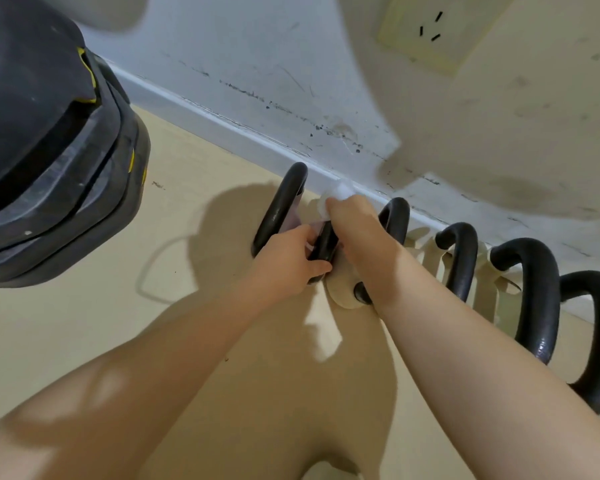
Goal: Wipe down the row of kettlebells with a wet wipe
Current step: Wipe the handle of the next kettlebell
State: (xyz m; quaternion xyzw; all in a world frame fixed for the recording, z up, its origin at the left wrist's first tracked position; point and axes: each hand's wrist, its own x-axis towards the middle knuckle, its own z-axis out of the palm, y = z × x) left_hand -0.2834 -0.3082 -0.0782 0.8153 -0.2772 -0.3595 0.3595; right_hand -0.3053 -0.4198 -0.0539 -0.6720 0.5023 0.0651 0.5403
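Dim warm light, hard shadows, fisheye-bent edges.

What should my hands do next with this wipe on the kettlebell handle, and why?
Probably slide the wet wipe in your right hand down the handle that your left hand grips; the wipe sits at that handle's far end, near the wall.

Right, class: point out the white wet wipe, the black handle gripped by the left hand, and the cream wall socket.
White wet wipe (338, 192): head view, on the bunched part above the right hand.
Black handle (326, 241): head view, on the bar between both hands.
Cream wall socket (430, 32): head view, on its faceplate near the slots.
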